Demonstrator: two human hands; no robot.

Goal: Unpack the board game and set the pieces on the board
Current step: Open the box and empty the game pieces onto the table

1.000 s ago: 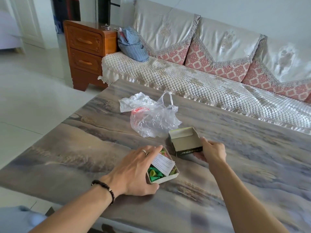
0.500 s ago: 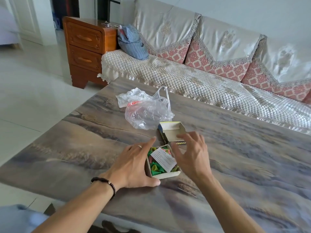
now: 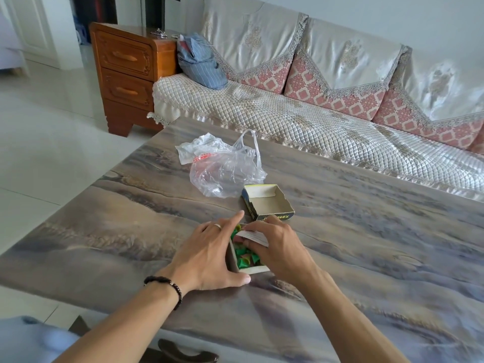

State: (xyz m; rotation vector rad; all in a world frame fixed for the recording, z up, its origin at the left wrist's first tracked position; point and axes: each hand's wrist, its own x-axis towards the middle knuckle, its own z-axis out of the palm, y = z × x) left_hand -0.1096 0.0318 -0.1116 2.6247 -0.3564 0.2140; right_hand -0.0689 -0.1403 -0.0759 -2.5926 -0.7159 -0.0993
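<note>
A person leans over a marbled bench (image 3: pixel 366 258), both hands at a small open box (image 3: pixel 252 269) of coloured game pieces (image 3: pixel 245 259) near the front edge. The left hand (image 3: pixel 207 255) lies flat with straight fingers against the box's left wall, thumb along its near side, bracing it. The right hand (image 3: pixel 277 247) reaches in from the right and pinches a folded white paper (image 3: pixel 254 235) lying on top of the pieces. The box sits directly between the two hands, so the paper seems set to lift up and away to the right. The empty lid (image 3: pixel 267 203) rests just beyond the hands, beside a crumpled clear plastic bag (image 3: pixel 222 169). No board is visible yet.
</note>
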